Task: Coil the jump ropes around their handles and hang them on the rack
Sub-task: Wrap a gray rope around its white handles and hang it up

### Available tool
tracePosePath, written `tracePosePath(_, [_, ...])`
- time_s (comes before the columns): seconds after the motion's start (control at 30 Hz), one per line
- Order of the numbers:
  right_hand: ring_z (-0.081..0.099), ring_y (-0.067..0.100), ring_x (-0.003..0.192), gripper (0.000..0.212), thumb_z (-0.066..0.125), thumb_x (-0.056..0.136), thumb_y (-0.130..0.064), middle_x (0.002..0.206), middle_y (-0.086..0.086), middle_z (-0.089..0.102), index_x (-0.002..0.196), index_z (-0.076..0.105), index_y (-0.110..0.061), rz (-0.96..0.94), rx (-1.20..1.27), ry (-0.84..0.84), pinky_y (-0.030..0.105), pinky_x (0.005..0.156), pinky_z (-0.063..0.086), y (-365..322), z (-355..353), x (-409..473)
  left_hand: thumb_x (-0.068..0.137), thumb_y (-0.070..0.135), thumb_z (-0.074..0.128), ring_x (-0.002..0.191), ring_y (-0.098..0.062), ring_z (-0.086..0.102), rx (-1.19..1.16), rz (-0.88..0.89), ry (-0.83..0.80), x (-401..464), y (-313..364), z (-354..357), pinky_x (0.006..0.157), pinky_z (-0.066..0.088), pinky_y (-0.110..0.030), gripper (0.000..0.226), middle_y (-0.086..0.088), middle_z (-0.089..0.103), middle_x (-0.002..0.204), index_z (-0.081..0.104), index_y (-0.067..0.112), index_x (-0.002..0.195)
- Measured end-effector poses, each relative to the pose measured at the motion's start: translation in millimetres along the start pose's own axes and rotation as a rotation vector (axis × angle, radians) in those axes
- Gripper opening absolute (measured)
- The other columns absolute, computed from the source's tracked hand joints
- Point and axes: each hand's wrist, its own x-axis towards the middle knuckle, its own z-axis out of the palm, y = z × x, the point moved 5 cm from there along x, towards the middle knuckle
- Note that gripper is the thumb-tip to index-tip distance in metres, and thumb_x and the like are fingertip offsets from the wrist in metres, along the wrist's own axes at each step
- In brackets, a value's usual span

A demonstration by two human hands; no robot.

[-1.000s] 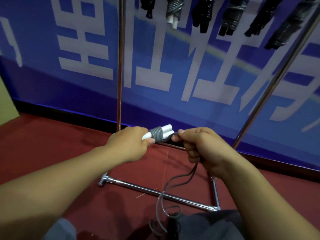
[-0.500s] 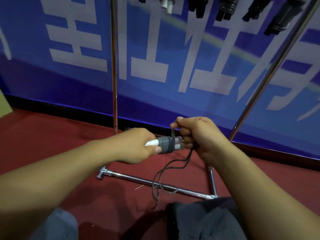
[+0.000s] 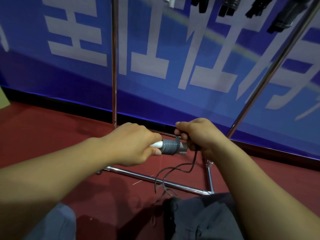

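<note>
My left hand (image 3: pixel 133 144) is curled round the white jump rope handles (image 3: pixel 156 145), gripping them level above the red floor (image 3: pixel 52 132), with their pale tips poking out beside my thumb. Just to the right, the grey rope (image 3: pixel 170 147) sits wound in tight turns around the handles, between my two hands. My right hand (image 3: pixel 199 135) pinches the rope where it leaves the coil, fingers bent round the strand. From there the loose tail (image 3: pixel 174 170) droops down across the chrome base bar of the rack (image 3: pixel 183 186) toward my grey trousers (image 3: pixel 207 220). The rack's uprights rise against the blue banner (image 3: pixel 155 49), and dark coiled ropes (image 3: pixel 280 19) hang at the top right.
</note>
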Motion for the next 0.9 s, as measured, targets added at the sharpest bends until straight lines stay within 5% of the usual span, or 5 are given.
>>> tracePosePath(0.17, [0.039,0.012,0.044,0.038,0.068,0.093,-0.036,0.045,-0.005,0.048,0.064,0.068,-0.012,-0.108,-0.254,0.093,0.026,0.049,0.034,-1.2,-6.2,3.1,0.099,0.057,0.041,0.09,-0.026,0.061,0.071,0.065,0.053,0.4,4.8,-1.9,0.067,0.025,-0.032,0.03,0.0,0.063,0.09,0.053,0.03,0.106])
tracePosePath(0.37, [0.035,0.006,0.04,0.05,0.068,0.09,-0.049,0.044,-0.008,0.041,0.056,0.058,-0.015,-0.259,-0.439,0.098,0.023,0.049,0.033,-3.7,-5.6,8.5,0.097,0.055,0.047,0.072,-0.03,0.062,0.013,0.196,0.209,-4.4,1.4,-2.8,0.061,0.025,-0.033,0.031,-0.004,0.063,0.072,0.058,0.027,0.095])
tracePosePath(0.6, [0.039,0.012,0.052,0.038,0.075,0.076,-0.049,0.056,0.001,0.048,0.06,0.063,-0.016,-0.17,-0.25,-0.284,0.025,0.054,0.035,7.4,2.2,14.4,0.086,0.046,0.049,0.045,-0.026,0.057,0.005,0.379,0.408,-15.4,0.9,-9.3,0.04,0.033,-0.032,0.027,0.003,0.057,0.055,0.06,0.022,0.08])
tracePosePath(0.83, [0.056,0.013,0.05,0.006,0.075,0.078,-0.012,0.065,0.008,0.064,0.076,0.07,-0.009,-0.12,-0.057,-0.43,0.021,0.048,0.046,7.8,10.2,15.8,0.085,0.037,0.062,0.051,-0.024,0.058,-0.152,0.317,0.508,-18.9,2.6,-21.5,0.042,0.038,-0.03,0.016,0.004,0.06,0.062,0.064,0.024,0.095])
tracePosePath(0.9, [0.047,0.013,0.046,0.029,0.059,0.086,0.01,0.058,0.007,0.057,0.072,0.069,-0.013,-0.17,-0.112,-0.381,0.019,0.043,0.038,7.3,10.3,17.1,0.089,0.048,0.055,0.051,-0.023,0.058,-0.228,0.223,0.54,-16.9,-1.6,-23.8,0.045,0.038,-0.029,0.029,0.005,0.062,0.062,0.069,0.023,0.096])
